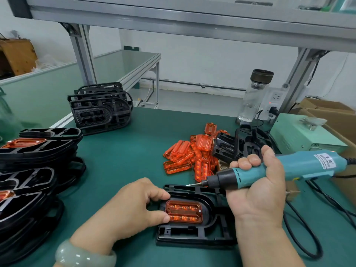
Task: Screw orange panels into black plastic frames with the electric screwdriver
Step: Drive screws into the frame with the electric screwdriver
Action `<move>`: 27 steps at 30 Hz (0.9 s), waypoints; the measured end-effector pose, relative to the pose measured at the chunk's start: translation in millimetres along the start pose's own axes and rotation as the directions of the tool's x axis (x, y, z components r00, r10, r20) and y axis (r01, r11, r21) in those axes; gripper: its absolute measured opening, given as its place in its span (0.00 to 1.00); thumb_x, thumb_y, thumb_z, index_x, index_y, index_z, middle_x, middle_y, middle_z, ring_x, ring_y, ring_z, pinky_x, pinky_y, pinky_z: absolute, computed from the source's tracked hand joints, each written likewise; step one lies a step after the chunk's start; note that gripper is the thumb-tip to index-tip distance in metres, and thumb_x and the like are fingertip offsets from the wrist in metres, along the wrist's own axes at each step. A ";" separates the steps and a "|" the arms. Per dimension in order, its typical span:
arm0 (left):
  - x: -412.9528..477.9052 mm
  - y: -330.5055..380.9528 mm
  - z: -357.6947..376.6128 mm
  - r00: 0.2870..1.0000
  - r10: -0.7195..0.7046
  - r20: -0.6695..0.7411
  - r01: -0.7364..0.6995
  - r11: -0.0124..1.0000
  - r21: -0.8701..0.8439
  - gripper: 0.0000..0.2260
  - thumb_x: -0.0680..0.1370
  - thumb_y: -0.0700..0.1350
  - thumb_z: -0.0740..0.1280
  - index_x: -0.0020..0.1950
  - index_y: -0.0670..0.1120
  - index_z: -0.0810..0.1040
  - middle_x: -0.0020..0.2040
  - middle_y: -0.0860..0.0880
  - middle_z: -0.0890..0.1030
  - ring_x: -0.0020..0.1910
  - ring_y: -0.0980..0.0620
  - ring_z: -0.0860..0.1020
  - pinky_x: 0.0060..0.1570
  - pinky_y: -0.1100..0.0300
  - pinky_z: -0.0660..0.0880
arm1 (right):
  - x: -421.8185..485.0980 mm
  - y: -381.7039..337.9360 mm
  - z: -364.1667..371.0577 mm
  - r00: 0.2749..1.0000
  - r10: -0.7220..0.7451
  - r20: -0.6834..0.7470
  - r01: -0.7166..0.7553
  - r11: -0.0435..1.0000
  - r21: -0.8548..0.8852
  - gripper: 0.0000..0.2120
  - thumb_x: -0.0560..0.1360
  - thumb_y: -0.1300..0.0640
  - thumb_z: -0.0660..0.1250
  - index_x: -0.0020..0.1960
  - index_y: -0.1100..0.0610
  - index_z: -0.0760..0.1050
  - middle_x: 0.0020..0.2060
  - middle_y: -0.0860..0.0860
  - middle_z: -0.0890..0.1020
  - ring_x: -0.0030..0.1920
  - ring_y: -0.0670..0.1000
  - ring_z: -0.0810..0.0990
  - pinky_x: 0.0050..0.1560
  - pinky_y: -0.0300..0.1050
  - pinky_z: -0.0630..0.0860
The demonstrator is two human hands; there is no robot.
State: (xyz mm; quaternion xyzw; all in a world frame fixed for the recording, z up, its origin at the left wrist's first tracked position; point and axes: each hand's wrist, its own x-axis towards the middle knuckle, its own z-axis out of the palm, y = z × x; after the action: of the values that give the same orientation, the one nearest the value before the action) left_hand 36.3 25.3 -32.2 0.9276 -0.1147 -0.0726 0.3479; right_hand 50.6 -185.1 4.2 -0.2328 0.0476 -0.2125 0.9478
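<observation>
A black plastic frame (194, 236) lies flat on the green mat near the front edge, with an orange panel (184, 210) seated in its recess. My left hand (133, 207) holds the frame's left end, thumb and fingers pinching at the panel's left edge. My right hand (258, 187) grips the teal electric screwdriver (269, 171), held almost level above the frame's far right corner. Its bit points left with a screw on the tip, clear of the panel. A screw shows at the panel's right end.
Loose orange panels (189, 157) are heaped mid-table beside a black frame (238, 143). Stacks of frames stand at the far left (100, 108) and near left (36, 170). A glass bottle (254, 95), a power box (300, 132) and trailing cables (312, 218) occupy the right.
</observation>
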 end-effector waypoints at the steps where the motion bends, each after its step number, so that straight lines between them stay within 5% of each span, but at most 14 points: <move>1: 0.4 0.2 0.2 1.000 0.006 0.002 -0.006 1.000 0.006 0.17 0.65 0.54 0.77 0.51 0.63 0.78 0.46 0.60 0.74 0.44 0.69 0.72 0.44 0.77 0.65 | -0.3 0.1 0.1 1.000 -0.001 0.010 0.001 1.000 -0.013 0.03 0.75 0.56 0.65 0.46 0.49 0.71 0.28 0.43 0.71 0.26 0.44 0.70 0.35 0.38 0.73; 11: 0.4 6.1 6.0 1.000 -0.014 -0.011 0.014 1.000 0.021 0.15 0.65 0.59 0.76 0.48 0.68 0.76 0.47 0.60 0.74 0.47 0.64 0.72 0.52 0.65 0.71 | -6.4 8.8 3.0 0.995 0.021 0.096 -0.008 0.991 -0.134 0.08 0.66 0.56 0.69 0.44 0.50 0.74 0.27 0.46 0.71 0.26 0.45 0.70 0.32 0.37 0.72; 20: 1.0 9.6 14.6 1.000 0.011 0.002 -0.011 0.999 0.038 0.19 0.64 0.61 0.75 0.54 0.64 0.78 0.48 0.61 0.72 0.48 0.63 0.72 0.52 0.66 0.70 | -13.7 16.7 3.1 0.982 -0.012 0.187 0.064 0.959 -0.277 0.07 0.78 0.65 0.61 0.48 0.54 0.73 0.26 0.49 0.71 0.25 0.47 0.70 0.30 0.39 0.71; 27: 0.6 9.4 13.8 1.000 0.005 0.005 -0.006 0.999 0.035 0.20 0.65 0.60 0.75 0.55 0.64 0.77 0.48 0.61 0.73 0.49 0.62 0.72 0.53 0.64 0.71 | -18.8 19.6 3.5 0.968 0.002 0.251 0.082 0.943 -0.323 0.07 0.77 0.65 0.62 0.46 0.54 0.74 0.26 0.49 0.71 0.25 0.47 0.71 0.30 0.39 0.71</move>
State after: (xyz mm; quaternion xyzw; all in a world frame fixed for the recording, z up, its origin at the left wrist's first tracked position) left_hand 32.5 9.6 -36.3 0.9330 -0.1194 -0.0720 0.3317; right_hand 41.7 -159.9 -1.9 -0.4139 -0.0408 -0.1902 0.8893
